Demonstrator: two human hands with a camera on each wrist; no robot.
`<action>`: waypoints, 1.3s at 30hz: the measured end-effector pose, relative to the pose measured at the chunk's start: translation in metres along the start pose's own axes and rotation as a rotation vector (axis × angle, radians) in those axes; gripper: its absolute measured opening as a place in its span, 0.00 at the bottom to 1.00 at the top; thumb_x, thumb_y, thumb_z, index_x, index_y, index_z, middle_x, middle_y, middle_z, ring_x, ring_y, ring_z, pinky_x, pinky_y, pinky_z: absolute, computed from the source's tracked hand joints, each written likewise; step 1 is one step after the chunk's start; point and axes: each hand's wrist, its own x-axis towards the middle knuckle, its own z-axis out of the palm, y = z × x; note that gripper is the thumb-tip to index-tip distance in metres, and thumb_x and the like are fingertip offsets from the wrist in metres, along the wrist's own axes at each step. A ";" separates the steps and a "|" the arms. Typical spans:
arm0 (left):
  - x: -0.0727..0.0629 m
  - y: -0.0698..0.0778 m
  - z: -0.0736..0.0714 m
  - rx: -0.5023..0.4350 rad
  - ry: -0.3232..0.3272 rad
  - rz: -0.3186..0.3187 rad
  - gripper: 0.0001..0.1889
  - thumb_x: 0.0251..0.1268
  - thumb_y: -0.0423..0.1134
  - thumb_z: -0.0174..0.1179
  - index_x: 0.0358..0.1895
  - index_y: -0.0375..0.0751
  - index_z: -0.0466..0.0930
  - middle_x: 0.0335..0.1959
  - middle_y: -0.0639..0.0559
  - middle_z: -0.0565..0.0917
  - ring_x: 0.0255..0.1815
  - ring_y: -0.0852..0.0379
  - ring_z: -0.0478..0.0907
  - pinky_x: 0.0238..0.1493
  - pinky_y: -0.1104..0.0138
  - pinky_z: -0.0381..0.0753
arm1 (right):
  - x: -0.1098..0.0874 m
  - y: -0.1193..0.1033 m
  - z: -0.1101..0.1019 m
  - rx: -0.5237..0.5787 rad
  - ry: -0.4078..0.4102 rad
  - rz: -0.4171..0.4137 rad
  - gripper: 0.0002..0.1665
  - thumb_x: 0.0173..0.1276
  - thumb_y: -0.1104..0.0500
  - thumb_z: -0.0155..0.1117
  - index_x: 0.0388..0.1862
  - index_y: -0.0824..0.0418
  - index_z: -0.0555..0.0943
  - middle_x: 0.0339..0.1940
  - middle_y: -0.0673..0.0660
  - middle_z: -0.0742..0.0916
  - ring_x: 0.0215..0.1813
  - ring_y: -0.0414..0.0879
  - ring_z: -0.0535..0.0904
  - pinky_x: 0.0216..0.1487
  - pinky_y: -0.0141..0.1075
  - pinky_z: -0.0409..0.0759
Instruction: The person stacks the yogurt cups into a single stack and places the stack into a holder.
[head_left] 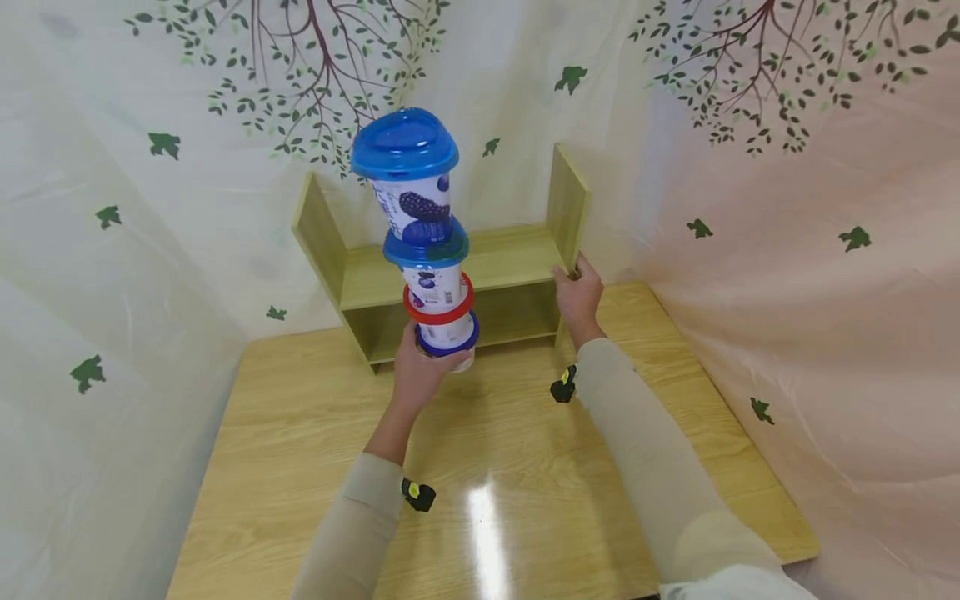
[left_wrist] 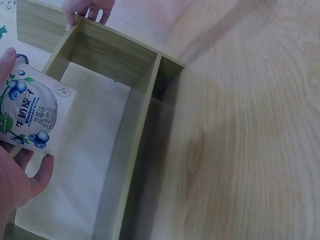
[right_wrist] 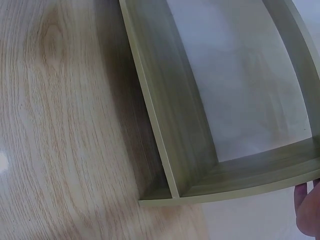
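Observation:
My left hand (head_left: 420, 375) grips the lowest tub of an upright, slightly leaning stack of several lidded tubs. That lowest tub (left_wrist: 37, 112), white with blueberry prints, carries a dark blue lid (head_left: 450, 343). Above it sit a tub with a red lid (head_left: 442, 315), one with a blue lid (head_left: 427, 254) and a larger berry-printed tub (head_left: 412, 208) under a domed blue lid (head_left: 405, 142). The stack stands in front of a small wooden shelf (head_left: 517, 254). With my right hand (head_left: 580, 298) I hold the shelf's right side panel (head_left: 570, 204), fingers at its outer face.
The shelf rests at the back of a wooden table (head_left: 300, 467). Its left panel (head_left: 318, 237) rises beside the stack. Behind and on both sides hang pale curtains (head_left: 787, 317) with leaf prints. Black wrist cameras (head_left: 417, 495) sit on both sleeves.

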 end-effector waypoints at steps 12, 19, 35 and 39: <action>0.025 0.029 0.001 -0.006 -0.004 0.117 0.53 0.45 0.55 0.81 0.74 0.45 0.61 0.66 0.46 0.75 0.65 0.45 0.73 0.65 0.47 0.73 | 0.001 -0.001 0.003 -0.034 0.013 -0.039 0.25 0.68 0.63 0.69 0.64 0.57 0.81 0.56 0.61 0.86 0.44 0.48 0.81 0.40 0.34 0.78; 0.036 0.040 -0.001 -0.014 -0.013 0.144 0.52 0.45 0.54 0.81 0.74 0.46 0.62 0.66 0.49 0.75 0.65 0.46 0.73 0.66 0.48 0.73 | -0.002 -0.002 0.003 -0.032 0.009 -0.022 0.26 0.69 0.62 0.69 0.66 0.53 0.81 0.58 0.60 0.86 0.46 0.47 0.81 0.42 0.35 0.78; 0.056 0.072 0.000 0.001 -0.022 0.174 0.52 0.47 0.58 0.79 0.74 0.44 0.62 0.66 0.48 0.75 0.64 0.48 0.74 0.64 0.51 0.74 | -0.005 0.002 0.000 -0.026 0.009 -0.023 0.24 0.69 0.61 0.69 0.65 0.53 0.82 0.56 0.59 0.87 0.42 0.47 0.80 0.38 0.32 0.77; 0.061 0.076 -0.002 0.008 -0.032 0.169 0.52 0.47 0.60 0.78 0.74 0.47 0.61 0.67 0.51 0.74 0.65 0.49 0.73 0.65 0.50 0.74 | -0.006 0.000 -0.001 -0.028 0.007 -0.025 0.25 0.69 0.61 0.69 0.65 0.54 0.82 0.56 0.59 0.87 0.42 0.47 0.80 0.38 0.33 0.77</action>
